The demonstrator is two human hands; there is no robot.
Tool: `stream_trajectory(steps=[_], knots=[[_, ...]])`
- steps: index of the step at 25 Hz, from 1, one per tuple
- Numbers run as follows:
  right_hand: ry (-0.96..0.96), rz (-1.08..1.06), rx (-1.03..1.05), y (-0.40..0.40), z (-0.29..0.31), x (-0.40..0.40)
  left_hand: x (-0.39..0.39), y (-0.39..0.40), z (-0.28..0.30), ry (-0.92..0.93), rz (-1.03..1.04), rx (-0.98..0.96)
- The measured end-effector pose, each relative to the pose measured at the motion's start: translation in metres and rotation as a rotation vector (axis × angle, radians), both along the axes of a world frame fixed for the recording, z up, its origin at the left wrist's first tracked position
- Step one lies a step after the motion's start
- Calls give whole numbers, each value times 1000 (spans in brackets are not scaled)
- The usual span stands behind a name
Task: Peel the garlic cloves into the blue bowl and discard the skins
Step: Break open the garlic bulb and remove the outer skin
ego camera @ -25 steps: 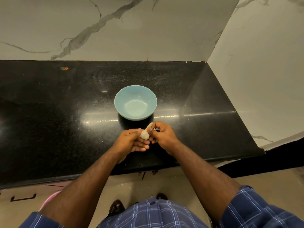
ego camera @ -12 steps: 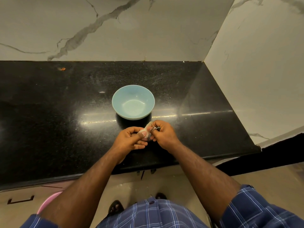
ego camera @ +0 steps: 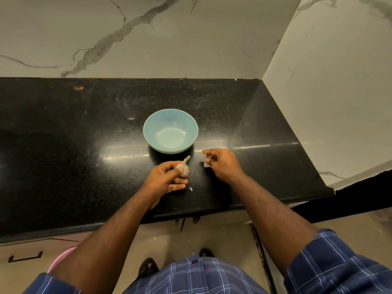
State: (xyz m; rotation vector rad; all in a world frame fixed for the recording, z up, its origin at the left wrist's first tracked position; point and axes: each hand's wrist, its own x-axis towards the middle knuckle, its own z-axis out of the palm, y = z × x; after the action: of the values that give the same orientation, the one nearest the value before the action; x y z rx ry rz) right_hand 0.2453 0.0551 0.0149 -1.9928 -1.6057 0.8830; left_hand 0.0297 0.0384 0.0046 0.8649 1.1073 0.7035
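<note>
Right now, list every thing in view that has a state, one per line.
blue bowl: upright on the counter, nothing in it.
garlic bulb: unpeeled, gripped, stem pointing up.
left hand: grips the bulb.
skin piece: torn off, pinched.
right hand: pinches the skin piece.
skin scrap: loose on the counter.

Left hand (ego camera: 167, 179) curls round the garlic bulb (ego camera: 183, 166), so the bulb's lower half sits out of sight behind thumb and fingers. Right hand (ego camera: 222, 164) pinches a pale scrap (ego camera: 206, 163), too small to call skin or clove, and partly covered by the fingers. Tiny white fleck (ego camera: 190, 188) on the tabletop (ego camera: 63, 155), unreadable. Pink tub (ego camera: 60, 258) mostly hidden behind the left forearm. Both sleeves run off the bottom edge.
</note>
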Motion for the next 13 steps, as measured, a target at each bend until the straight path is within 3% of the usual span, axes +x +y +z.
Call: stream_trajectory(steps=[4, 7, 13], knots=[[-28, 42, -39, 2, 19, 9, 1, 0, 1, -2, 43, -15], [-124, -25, 89, 2, 24, 16, 1, 0, -1, 19, 40, -7], [1, -38, -11, 2, 29, 22, -2, 0, -1, 15, 16, -1]])
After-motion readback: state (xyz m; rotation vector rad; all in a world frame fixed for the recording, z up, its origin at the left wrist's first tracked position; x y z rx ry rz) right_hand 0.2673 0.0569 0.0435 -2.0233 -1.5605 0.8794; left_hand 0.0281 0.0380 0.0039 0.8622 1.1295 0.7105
